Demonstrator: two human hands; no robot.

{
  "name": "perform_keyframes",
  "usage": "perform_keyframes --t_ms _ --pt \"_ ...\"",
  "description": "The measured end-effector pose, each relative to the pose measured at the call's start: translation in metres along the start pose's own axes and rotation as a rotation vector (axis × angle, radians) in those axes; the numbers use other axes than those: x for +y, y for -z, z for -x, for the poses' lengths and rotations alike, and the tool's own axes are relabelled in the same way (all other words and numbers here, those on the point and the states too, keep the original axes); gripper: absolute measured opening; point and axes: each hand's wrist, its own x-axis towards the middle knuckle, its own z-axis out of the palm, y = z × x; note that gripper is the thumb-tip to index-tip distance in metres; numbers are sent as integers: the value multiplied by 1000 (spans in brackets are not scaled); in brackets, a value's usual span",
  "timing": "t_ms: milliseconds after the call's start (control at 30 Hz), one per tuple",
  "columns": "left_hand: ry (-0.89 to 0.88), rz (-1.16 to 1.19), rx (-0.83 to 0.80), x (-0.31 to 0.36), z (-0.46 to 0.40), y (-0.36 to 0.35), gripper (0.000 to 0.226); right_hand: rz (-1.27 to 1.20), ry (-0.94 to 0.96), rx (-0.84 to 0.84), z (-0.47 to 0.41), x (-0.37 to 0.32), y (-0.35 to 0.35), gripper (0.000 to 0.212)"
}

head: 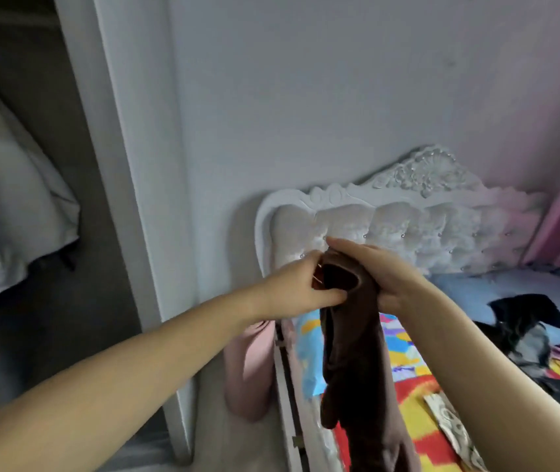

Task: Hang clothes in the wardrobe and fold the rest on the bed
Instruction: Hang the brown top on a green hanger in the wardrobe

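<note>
A: Start nearest. What do the hands have?

B: Both hold the brown garment (pixel 357 352) at its top end. The left hand (pixel 300 287) has fingers and thumb curled round the edge of an opening in the cloth, pinching it. The right hand (pixel 379 270) lies over the top of the same end with fingers wrapped down behind it. Something thin and reddish shows just inside the left fingers, possibly a hanger, but I cannot tell.

A: And how does the garment lie from the grip?

B: Straight down. Its long axis is close to vertical, the whole length hanging below the two hands, the lower end out of view at the bottom edge. The hands are touching or nearly so, one on each side of the opening, neither clearly nearer.

A: Below the grip?

B: The bed (pixel 408 403) with its bright patterned cover, and a pink bolster (pixel 247 366) down beside the bed frame, under the left wrist.

A: Beyond?

B: Right of the grip and further back, a dark garment (pixel 524 321) lies on the bed. Behind the hands stands the tufted headboard (pixel 425 229). Well to the left of the grip is the open wardrobe (pixel 33 165) with a white garment (pixel 9 199) hanging inside.

A: So the next move?

B: Likely leftward, if this one is to be hung: the wardrobe is on the left hand's side.
</note>
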Motion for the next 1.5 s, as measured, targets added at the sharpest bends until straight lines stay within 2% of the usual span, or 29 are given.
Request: perform_keyframes --t_ms 33,67,167,267,333,367,467,533,600,667,733,833,900,967,1000,1033,1100,1167,1333,1400,1500 --pt "22 -21 57 -2 7 0 50 31 -5 -34 -3 0 -11 27" --pt "34 -8 135 -4 16 4 47 70 -10 -82 -5 -1 -20 23" --pt "49 64 315 -19 44 33 18 311 -21 -287 -11 -3 -52 19" --pt "140 88 446 -35 66 77 20 918 41 -308 -23 -2 -91 31" --pt "242 256 569 -45 79 110 23 1291 124 -251 -37 6 -122 34" --pt "288 344 625 -52 87 128 24 1375 154 -217 -43 12 -140 30" --pt "386 477 661 -78 123 179 26 1426 168 -122 -65 34 -191 21" --pt "387 503 666 -93 153 218 26 1489 169 -91 -83 49 -226 26" --pt "383 554 740 -106 178 259 27 1544 128 -94 -97 61 -258 27" --pt "425 632 808 -122 202 296 23 1494 64 -84 -108 70 -288 23" --pt "443 614 721 -137 226 328 20 1309 62 -45 -120 70 -320 23" --pt "484 171 389 -160 258 367 4 955 128 -1 -139 57 -369 31" --pt "573 -199 228 -179 271 390 16 885 200 14 -150 47 -397 33" --pt "623 -518 275 -198 276 410 4 918 270 8 -161 43 -420 33" --pt "650 -566 365 -208 277 420 6 958 287 -15 -167 42 -430 32" --pt "671 -532 458 -219 277 430 9 1014 286 -51 -173 42 -441 30" --pt "707 -247 630 -238 271 450 12 1126 261 -134 -187 40 -458 30" --pt "733 61 702 -253 260 467 17 1206 229 -173 -205 37 -469 33" --pt "657 591 876 -283 217 504 12 1373 232 -124 -264 28 -495 36" --pt "655 688 899 -292 193 519 14 1396 250 -109 -292 21 -511 33" --pt "643 623 883 -299 154 547 12 1399 246 -127 -338 -7 -532 28"
